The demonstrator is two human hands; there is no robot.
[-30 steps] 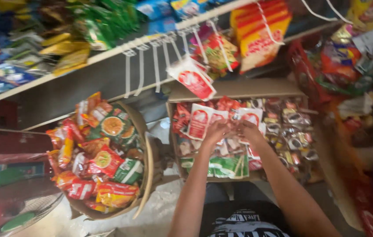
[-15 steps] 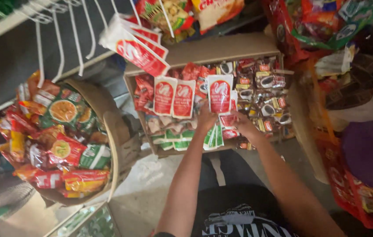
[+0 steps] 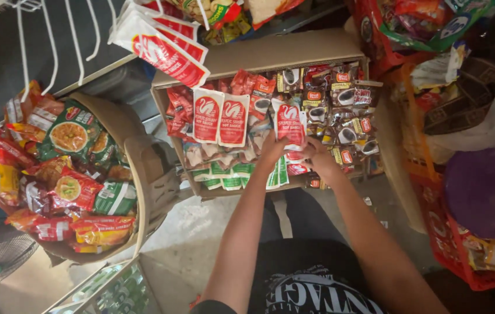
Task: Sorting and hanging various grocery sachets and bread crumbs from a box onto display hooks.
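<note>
Both my hands reach into an open cardboard box (image 3: 271,55) packed with small sachets. My left hand (image 3: 272,152) and my right hand (image 3: 316,158) together grip a red-and-white sauce sachet (image 3: 290,123), held upright near the box's middle. Two more red-and-white sachets (image 3: 220,116) stand upright to its left. Green-and-white sachets (image 3: 224,175) line the box's near edge. Dark coffee-type sachets (image 3: 343,110) fill the right part of the box.
A round cardboard tub (image 3: 134,168) full of colourful noodle packets stands at the left. Red-and-white pouches (image 3: 160,43) hang from white wire hooks above. A red basket (image 3: 463,261) with packets sits at the right. Bare concrete floor lies below the box.
The view has tilted downward, so the box sits higher in frame. My hands stay in the box, closing together on the upright red-and-white sachet.
</note>
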